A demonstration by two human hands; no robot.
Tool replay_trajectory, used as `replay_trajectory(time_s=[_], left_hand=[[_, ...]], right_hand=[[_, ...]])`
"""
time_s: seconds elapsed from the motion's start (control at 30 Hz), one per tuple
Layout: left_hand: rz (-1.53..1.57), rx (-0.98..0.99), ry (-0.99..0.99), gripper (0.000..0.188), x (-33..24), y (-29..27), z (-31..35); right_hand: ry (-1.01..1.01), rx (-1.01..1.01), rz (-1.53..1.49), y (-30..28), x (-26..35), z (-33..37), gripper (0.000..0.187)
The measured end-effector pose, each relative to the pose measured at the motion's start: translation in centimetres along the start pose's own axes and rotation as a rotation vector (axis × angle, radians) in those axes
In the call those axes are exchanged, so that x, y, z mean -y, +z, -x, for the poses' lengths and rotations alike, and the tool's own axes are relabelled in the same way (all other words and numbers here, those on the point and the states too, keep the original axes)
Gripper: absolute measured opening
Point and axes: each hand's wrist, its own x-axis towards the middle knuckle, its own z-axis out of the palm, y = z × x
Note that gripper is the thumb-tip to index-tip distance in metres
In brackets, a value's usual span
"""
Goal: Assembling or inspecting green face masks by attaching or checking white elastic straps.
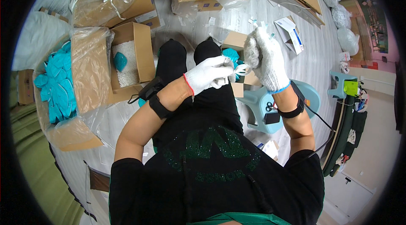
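Both my hands wear white knit gloves. My left hand (211,72), with a red cuff, pinches a looped white elastic strap (242,70) at its fingertips. Just right of it, my right hand (267,58), with a blue cuff, is raised with its fingers bunched. Small white and pale teal bits show beyond those fingertips; what they belong to is hidden. Below the hands, a small open cardboard box (235,39) holds teal face masks (231,54), partly covered by my gloves.
At left, a plastic-lined carton (91,60) holds a heap of teal masks (57,83). Beside it, a box of white straps (129,58) has one teal piece (120,61) on top. A blue stool (258,106) bears scissors (269,106) and a dark phone-like object (272,118).
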Motion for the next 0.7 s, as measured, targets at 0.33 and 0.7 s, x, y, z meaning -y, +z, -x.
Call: replay_trajectory(time_s=[0.33, 0.7], left_hand=[[-0.035, 0.074, -0.180, 0.024, 0.4, 0.0, -0.1], [-0.357, 0.276, -0.304, 0.029, -0.6, 2.2, 0.9]], right_hand=[[-0.006, 0.016, -0.019, 1.2, 0.5, 1.1, 0.033], [-0.115, 0.211, 0.463, 1.9, 0.8, 1.9, 0.029]])
